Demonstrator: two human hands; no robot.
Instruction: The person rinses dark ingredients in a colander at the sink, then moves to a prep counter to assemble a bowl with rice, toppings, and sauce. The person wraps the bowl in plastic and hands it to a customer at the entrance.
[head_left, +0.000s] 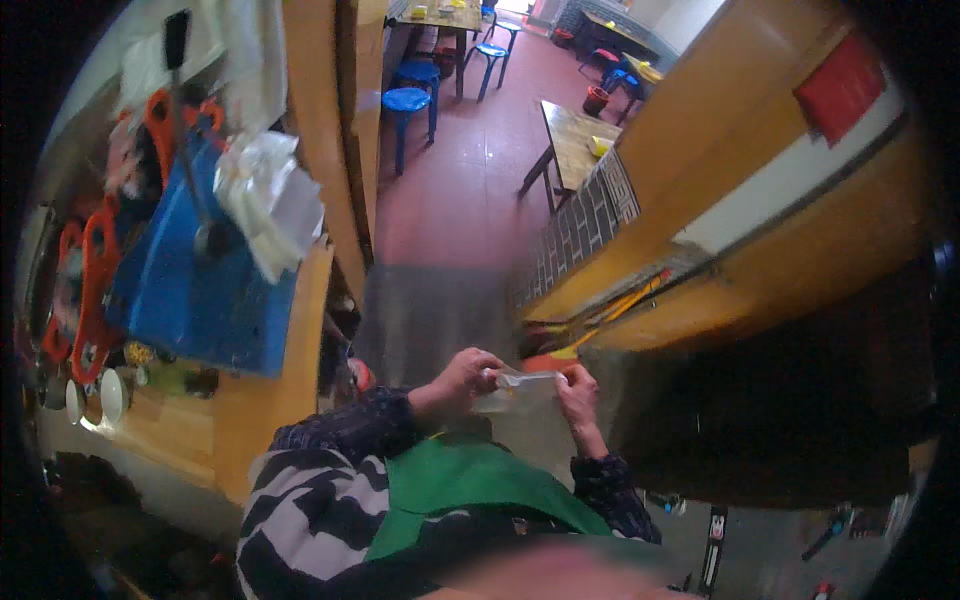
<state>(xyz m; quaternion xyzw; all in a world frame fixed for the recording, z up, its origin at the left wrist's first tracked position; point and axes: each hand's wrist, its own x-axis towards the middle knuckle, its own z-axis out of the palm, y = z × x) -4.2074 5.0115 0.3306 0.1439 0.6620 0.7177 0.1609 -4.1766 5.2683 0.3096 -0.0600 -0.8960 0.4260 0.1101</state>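
Note:
A thin, translucent plastic bag or film (529, 377) is stretched between my two hands, in front of my green apron (480, 476). My left hand (474, 375) grips one end of it between thumb and fingers. My right hand (577, 390) pinches the other end, with the fingers curled. Both hands are above the floor, away from the counter. What the plastic is exactly cannot be told.
At left, a wooden counter (259, 427) bears a blue container (225, 307), crumpled white plastic bags (270, 202) and orange-handled items (96, 292). A doorway opens ahead onto a red floor (480, 195) with blue stools (406, 100) and a table (574, 142). An orange-brown wall or panel (720, 112) stands at right.

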